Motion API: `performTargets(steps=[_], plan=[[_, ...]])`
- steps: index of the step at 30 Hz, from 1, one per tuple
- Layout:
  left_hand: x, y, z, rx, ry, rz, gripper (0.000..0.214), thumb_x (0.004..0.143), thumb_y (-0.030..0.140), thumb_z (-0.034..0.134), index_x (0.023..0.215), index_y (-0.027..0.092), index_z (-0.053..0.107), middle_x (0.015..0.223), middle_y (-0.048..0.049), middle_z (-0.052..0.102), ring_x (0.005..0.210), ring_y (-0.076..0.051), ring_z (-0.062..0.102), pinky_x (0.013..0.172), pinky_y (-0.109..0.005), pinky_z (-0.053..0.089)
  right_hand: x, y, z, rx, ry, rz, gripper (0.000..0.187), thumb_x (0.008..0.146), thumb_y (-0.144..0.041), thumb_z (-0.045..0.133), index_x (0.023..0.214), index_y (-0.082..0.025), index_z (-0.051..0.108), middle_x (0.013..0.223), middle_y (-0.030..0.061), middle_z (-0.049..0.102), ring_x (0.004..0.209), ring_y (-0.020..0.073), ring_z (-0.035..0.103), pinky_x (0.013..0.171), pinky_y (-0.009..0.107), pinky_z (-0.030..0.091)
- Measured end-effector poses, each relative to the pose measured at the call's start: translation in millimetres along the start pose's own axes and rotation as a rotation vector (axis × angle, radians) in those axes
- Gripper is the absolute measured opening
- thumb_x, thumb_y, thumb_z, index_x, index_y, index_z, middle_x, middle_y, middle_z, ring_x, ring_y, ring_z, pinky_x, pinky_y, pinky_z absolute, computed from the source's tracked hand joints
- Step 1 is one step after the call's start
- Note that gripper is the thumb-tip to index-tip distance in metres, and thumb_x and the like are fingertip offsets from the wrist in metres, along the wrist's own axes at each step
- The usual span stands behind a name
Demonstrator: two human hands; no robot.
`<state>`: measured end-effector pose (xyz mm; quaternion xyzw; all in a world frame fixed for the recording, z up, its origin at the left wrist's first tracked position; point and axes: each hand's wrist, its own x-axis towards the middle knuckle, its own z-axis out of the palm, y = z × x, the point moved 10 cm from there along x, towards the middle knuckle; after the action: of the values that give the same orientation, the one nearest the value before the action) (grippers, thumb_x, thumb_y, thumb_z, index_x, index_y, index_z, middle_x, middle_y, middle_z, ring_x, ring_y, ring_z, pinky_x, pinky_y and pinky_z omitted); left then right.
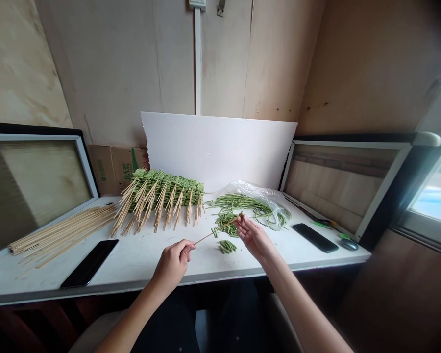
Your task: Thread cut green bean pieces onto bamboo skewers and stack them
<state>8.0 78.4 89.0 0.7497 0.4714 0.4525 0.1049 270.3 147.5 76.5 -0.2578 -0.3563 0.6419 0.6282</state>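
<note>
Over the white table (pixel 206 267), the left hand (pixel 174 261) grips with its fingers a thin stick (pixel 203 239), whose far right tip could prick the right hand (pixel 255 238), its fingers seemingly pinching a bean piece (pixel 241 215) there, if the stick slides suddenly.

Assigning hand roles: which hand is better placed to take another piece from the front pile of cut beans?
Probably the right hand: it looks nearer that front pile, while the left hand grips the stick.
</note>
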Motion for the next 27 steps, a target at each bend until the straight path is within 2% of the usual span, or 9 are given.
performTargets(steps=[11, 17, 20, 27], plan=[[-0.2, -0.5, -2.0, 0.033, 0.014, 0.013, 0.031, 0.102, 0.031, 0.047, 0.089, 0.019, 0.072, 0.062, 0.0016, 0.062, 0.056, -0.013, 0.059, 0.062, -0.023, 0.045, -0.4, 0.2, 0.0, -0.057, 0.002, -0.011, 0.034, 0.073, -0.042, 0.092, 0.099, -0.025, 0.079, 0.108, 0.0030, 0.079, 0.109, 0.0213, 0.070, 0.078, 0.027, 0.056], [-0.8, -0.3, -3.3, 0.047, 0.025, 0.029, 0.030, 0.102, 0.030, 0.047, 0.089, 0.019, 0.073, 0.061, 0.0014, 0.062, 0.056, -0.013, 0.059, 0.061, -0.023, 0.046, -1.2, 1.3, -1.6, -0.074, 0.029, -0.010, 0.027, 0.075, -0.040, 0.090, 0.096, -0.025, 0.080, 0.104, 0.0029, 0.079, 0.108, 0.0209, 0.069, 0.076, 0.026, 0.054], [-0.9, 0.5, -5.5, 0.053, 0.043, 0.030, 0.031, 0.102, 0.030, 0.047, 0.088, 0.019, 0.072, 0.061, 0.0015, 0.062, 0.055, -0.013, 0.059, 0.061, -0.024, 0.045, -2.2, 0.8, 2.3, -0.053, 0.019, -0.023, 0.024, 0.077, -0.038, 0.088, 0.096, -0.025, 0.080, 0.103, 0.0022, 0.079, 0.108, 0.0198, 0.069, 0.074, 0.024, 0.054], [-1.3, 1.0, -6.4, 0.056, 0.065, 0.037, 0.031, 0.102, 0.030, 0.046, 0.088, 0.019, 0.072, 0.061, 0.0013, 0.062, 0.055, -0.013, 0.059, 0.061, -0.024, 0.045, -2.8, 4.1, 5.4, 0.039, 0.005, -0.006, 0.030, 0.074, -0.033, 0.091, 0.101, -0.026, 0.079, 0.107, 0.0013, 0.079, 0.108, 0.0197, 0.070, 0.074, 0.024, 0.056]])
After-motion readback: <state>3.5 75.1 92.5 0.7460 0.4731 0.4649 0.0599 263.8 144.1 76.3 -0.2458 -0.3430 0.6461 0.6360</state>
